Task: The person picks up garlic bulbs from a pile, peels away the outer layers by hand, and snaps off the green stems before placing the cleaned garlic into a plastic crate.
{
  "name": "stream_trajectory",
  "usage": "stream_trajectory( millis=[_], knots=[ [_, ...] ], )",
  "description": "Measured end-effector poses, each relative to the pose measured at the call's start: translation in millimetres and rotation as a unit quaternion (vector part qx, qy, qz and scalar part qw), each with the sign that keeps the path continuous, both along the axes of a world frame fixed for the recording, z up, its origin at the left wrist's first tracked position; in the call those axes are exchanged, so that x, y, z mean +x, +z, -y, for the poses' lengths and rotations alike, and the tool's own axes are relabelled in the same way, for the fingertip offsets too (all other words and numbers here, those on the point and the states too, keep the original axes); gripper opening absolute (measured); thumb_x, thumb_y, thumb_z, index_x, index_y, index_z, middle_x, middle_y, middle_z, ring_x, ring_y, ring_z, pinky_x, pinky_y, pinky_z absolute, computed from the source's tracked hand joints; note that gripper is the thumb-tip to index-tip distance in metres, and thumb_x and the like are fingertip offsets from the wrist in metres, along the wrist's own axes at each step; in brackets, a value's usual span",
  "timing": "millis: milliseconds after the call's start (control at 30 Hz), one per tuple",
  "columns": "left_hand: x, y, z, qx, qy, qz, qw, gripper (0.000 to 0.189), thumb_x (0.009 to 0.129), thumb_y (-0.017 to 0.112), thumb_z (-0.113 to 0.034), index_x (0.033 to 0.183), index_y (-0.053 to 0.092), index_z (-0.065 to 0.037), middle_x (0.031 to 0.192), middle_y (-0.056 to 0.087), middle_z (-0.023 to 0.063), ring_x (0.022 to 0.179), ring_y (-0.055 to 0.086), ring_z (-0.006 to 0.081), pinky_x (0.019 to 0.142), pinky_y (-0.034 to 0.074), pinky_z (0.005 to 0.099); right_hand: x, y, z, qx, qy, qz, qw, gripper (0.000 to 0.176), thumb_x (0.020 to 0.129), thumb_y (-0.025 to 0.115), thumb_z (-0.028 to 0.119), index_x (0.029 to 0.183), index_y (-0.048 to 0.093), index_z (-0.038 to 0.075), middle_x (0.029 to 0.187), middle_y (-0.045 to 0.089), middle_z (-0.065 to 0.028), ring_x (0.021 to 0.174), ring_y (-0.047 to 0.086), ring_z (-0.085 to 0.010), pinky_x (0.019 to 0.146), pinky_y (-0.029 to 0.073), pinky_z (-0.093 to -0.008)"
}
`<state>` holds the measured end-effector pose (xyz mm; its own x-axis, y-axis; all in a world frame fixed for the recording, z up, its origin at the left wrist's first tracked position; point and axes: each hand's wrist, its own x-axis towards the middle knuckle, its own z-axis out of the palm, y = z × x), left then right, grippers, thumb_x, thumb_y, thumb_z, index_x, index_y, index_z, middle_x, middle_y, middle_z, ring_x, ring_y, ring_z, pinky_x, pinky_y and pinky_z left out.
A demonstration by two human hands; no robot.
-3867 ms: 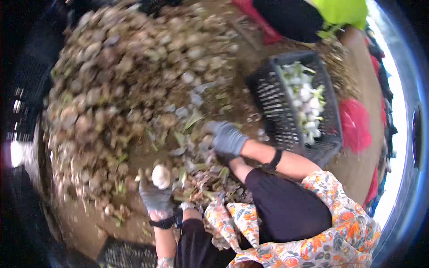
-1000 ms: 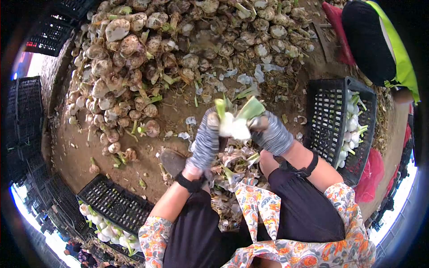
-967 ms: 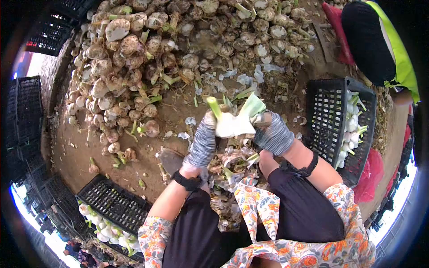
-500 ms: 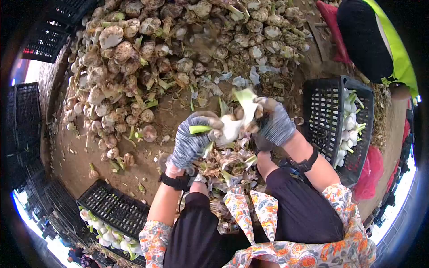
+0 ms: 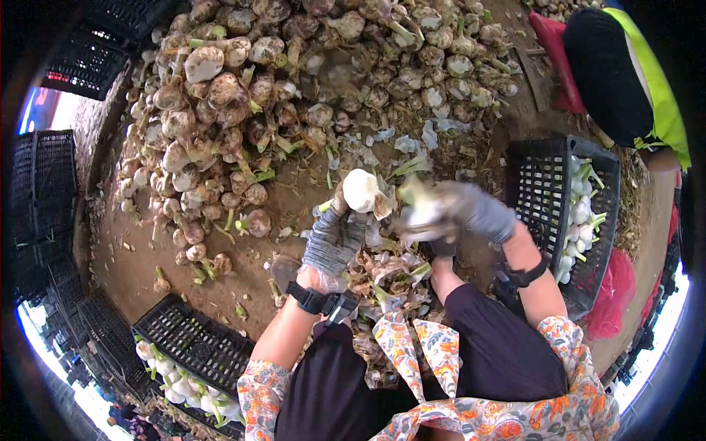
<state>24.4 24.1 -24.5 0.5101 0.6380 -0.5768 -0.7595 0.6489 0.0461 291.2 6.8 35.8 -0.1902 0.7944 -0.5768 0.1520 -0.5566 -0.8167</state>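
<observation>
My left hand (image 5: 334, 241), in a grey glove, is closed around a garlic bulb (image 5: 360, 190). The bulb's smooth white side faces up, and a flap of brownish skin hangs at its right. To the right, my gloved right hand (image 5: 479, 211) is smeared by motion. At its fingers is a pale white-green strip of garlic skin (image 5: 421, 204), also blurred, which it appears to grip. Beneath both hands lies a heap of peeled garlic skins (image 5: 386, 268) between my feet.
A large pile of dirty garlic bulbs (image 5: 228, 92) spreads ahead and left. Black crates with white garlic stand at right (image 5: 540, 180) and lower left (image 5: 195, 342). A red mesh bag (image 5: 612, 298) lies beside the right crate. Another person's dark-clothed leg (image 5: 607, 77) is at upper right.
My hands were together at the bulb and have come apart. The right has swung slightly right with the strip of skin; the left now shows the bulb's white side.
</observation>
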Motion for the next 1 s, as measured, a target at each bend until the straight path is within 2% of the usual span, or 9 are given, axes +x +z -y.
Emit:
stream_trajectory(
  millis=[67, 133, 267, 367, 400, 467, 533, 700, 1000],
  knots=[
    [4, 10, -2, -0.010, 0.004, -0.011, 1.000, 0.037, 0.083, 0.064, -0.018, 0.113, 0.054, 0.000, 0.112, 0.060, 0.0116, 0.101, 0.059, 0.0202, 0.082, 0.054, 0.0282, -20, -8, 1, 0.243, 0.202, 0.267, 0.910, 0.048, 0.073, 0.072, 0.027, 0.108, 0.054, -0.001, 0.090, 0.063, -0.0085, 0.079, 0.061, -0.0185, 0.071, 0.052, -0.0298],
    [4, 10, -2, -0.023, 0.022, -0.022, 0.999, 0.036, 0.082, 0.065, -0.018, 0.112, 0.055, -0.001, 0.110, 0.061, 0.0107, 0.099, 0.060, 0.0194, 0.079, 0.054, 0.0269, -46, 1, -11, 0.078, 0.118, 0.213, 0.967, 0.041, 0.077, 0.069, 0.028, 0.105, 0.055, 0.000, 0.090, 0.063, -0.0112, 0.076, 0.062, -0.0166, 0.066, 0.052, -0.0291],
    [4, 2, 1, -0.060, -0.010, -0.068, 0.996, 0.033, 0.083, 0.065, -0.018, 0.110, 0.056, -0.002, 0.108, 0.062, 0.0096, 0.096, 0.061, 0.0179, 0.076, 0.055, 0.0246, -63, 1, -26, -0.083, -0.054, -0.081, 0.992, 0.042, 0.076, 0.069, 0.017, 0.107, 0.051, -0.005, 0.088, 0.058, -0.0092, 0.073, 0.058, -0.0140, 0.062, 0.049, -0.0272],
    [5, 7, 1, -0.075, 0.001, -0.082, 0.994, 0.029, 0.083, 0.064, -0.020, 0.107, 0.057, -0.004, 0.103, 0.063, 0.0076, 0.092, 0.062, 0.0169, 0.070, 0.056, 0.0213, -27, 3, -40, -0.112, -0.233, -0.579, 0.773, 0.037, 0.078, 0.065, 0.008, 0.111, 0.051, 0.003, 0.097, 0.060, -0.0131, 0.073, 0.058, -0.0148, 0.060, 0.050, -0.0262],
    [2, 6, 1, -0.073, 0.003, -0.080, 0.994, 0.029, 0.083, 0.064, -0.020, 0.107, 0.057, -0.004, 0.103, 0.063, 0.0076, 0.092, 0.062, 0.0169, 0.070, 0.056, 0.0213, -20, 2, -44, -0.035, -0.200, -0.544, 0.814, 0.036, 0.079, 0.063, 0.010, 0.113, 0.052, 0.003, 0.100, 0.060, -0.0124, 0.076, 0.059, -0.0166, 0.063, 0.051, -0.0270],
    [-4, -3, 3, -0.081, -0.012, -0.113, 0.990, 0.033, 0.083, 0.064, -0.025, 0.107, 0.057, -0.004, 0.103, 0.064, 0.0081, 0.092, 0.062, 0.0177, 0.072, 0.055, 0.0235, -18, -1, -45, 0.086, 0.031, 0.008, 0.996, 0.031, 0.084, 0.060, 0.017, 0.112, 0.056, 0.003, 0.105, 0.059, -0.0144, 0.086, 0.060, -0.0237, 0.073, 0.051, -0.0318],
    [-5, -12, 4, -0.081, -0.022, -0.132, 0.988, 0.036, 0.083, 0.064, -0.030, 0.107, 0.057, -0.004, 0.103, 0.063, 0.0084, 0.092, 0.062, 0.0188, 0.074, 0.055, 0.0256, -43, -15, -39, 0.226, 0.209, 0.312, 0.899, 0.038, 0.084, 0.057, 0.037, 0.109, 0.061, 0.009, 0.107, 0.057, -0.0205, 0.101, 0.055, -0.0328, 0.089, 0.043, -0.0408],
    [-23, -16, 9, -0.167, -0.072, -0.113, 0.977, 0.037, 0.082, 0.058, -0.049, 0.099, 0.053, -0.016, 0.100, 0.061, 0.0093, 0.094, 0.060, 0.0274, 0.084, 0.049, 0.0506, -71, -33, -57, 0.254, 0.192, 0.293, 0.901, 0.036, 0.080, 0.060, 0.029, 0.109, 0.058, 0.008, 0.108, 0.056, -0.0198, 0.095, 0.056, -0.0368, 0.081, 0.047, -0.0410],
    [-44, -19, 9, -0.065, -0.053, -0.289, 0.954, 0.026, 0.082, 0.066, -0.027, 0.097, 0.060, -0.006, 0.084, 0.065, 0.0087, 0.070, 0.064, 0.0217, 0.059, 0.056, 0.0366, -147, -45, -163, 0.346, 0.250, 0.405, 0.808, 0.044, 0.076, 0.058, 0.015, 0.119, 0.052, 0.007, 0.116, 0.054, -0.0203, 0.102, 0.054, -0.0366, 0.087, 0.044, -0.0432]
  ],
)
